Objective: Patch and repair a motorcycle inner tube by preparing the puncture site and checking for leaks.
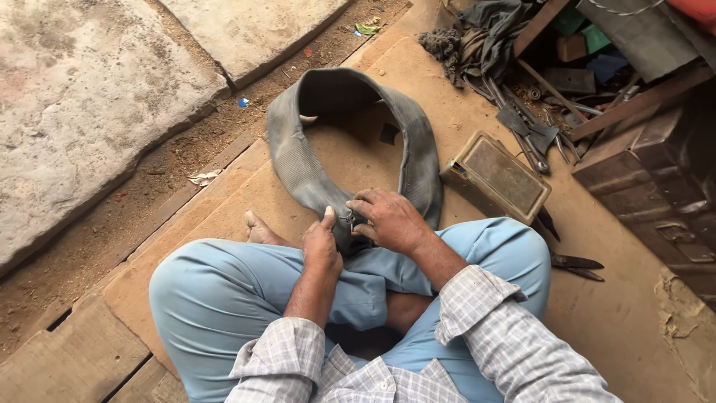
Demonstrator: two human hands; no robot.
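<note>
**Q:** Checked sleeves sit nearest the camera. What do the hands do beyond them?

**A:** Both hands work at the near edge of a grey rubber inner tube [298, 160], over the crossed legs in light blue trousers. Left hand [322, 246]: grip clenched on the tube's near section, thumb raised. Right hand [389, 220]: fingers pinch a small metal valve [350, 219] that stands on the tube between the two hands.

**Q:** Where does the tube lie?

**A:** It lies as a collapsed, flattened loop on a tan board floor [619, 321]. The near part rests at the person's lap; the far part curves away toward a strip of dirt and stone slabs [82, 97] at far left. A bare foot [261, 230] touches the board just left of the left hand.

**Q:** What lies around it?

**A:** A shallow rectangular metal tray [498, 177] sits just right of the tube. Pliers and loose tools [533, 134] lie farther right, with rags [477, 37] beyond. Dark shears [576, 265] lie by the right knee.
</note>
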